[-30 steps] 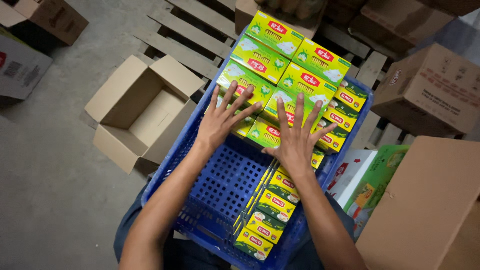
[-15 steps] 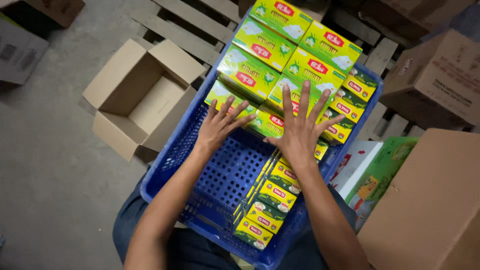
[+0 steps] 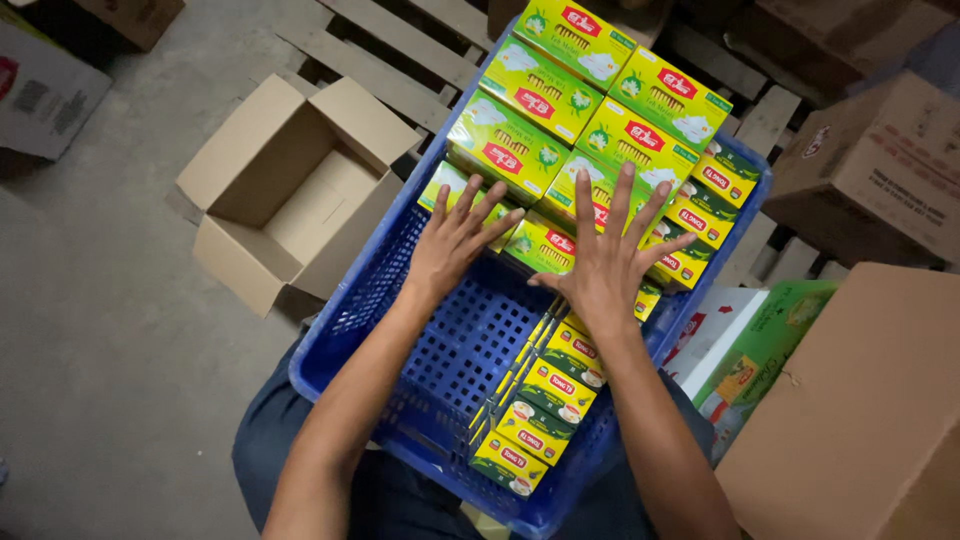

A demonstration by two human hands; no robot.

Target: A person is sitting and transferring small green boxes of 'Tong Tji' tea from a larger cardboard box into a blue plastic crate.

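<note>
Fingers spread wide on both sides, nothing gripped. The left hand (image 3: 452, 245) is laid flat, palm down, fingertips pressed on a green box (image 3: 470, 195) at the centre of the frame. The right hand (image 3: 608, 262) is splayed just to its right, thumb stretched out toward the left hand, fingers fanned over more green boxes (image 3: 575, 195) in the same lower layer. Both hands are seen touching the boxes, and the two hands are kept just apart.

Above the fingertips, toward the upper centre, four larger green boxes (image 3: 540, 95) are stacked flat in two rows. To the right of the right hand, a row of small yellow-and-green boxes (image 3: 700, 215) is stood on edge along the crate's right wall; a second such row (image 3: 545, 400) is lined up below the right wrist, running down to the lower centre.

Everything is held in a blue crate (image 3: 360, 310), its perforated floor left bare under the left forearm. The crate is rested on the person's lap at the bottom of the frame.

Further out: an open carton (image 3: 290, 190) is seen at the left on the concrete floor, pallet slats (image 3: 390, 60) at the upper centre, closed cartons (image 3: 870, 170) at the right, and a green-and-white package (image 3: 760, 350) just beside the crate's right edge.
</note>
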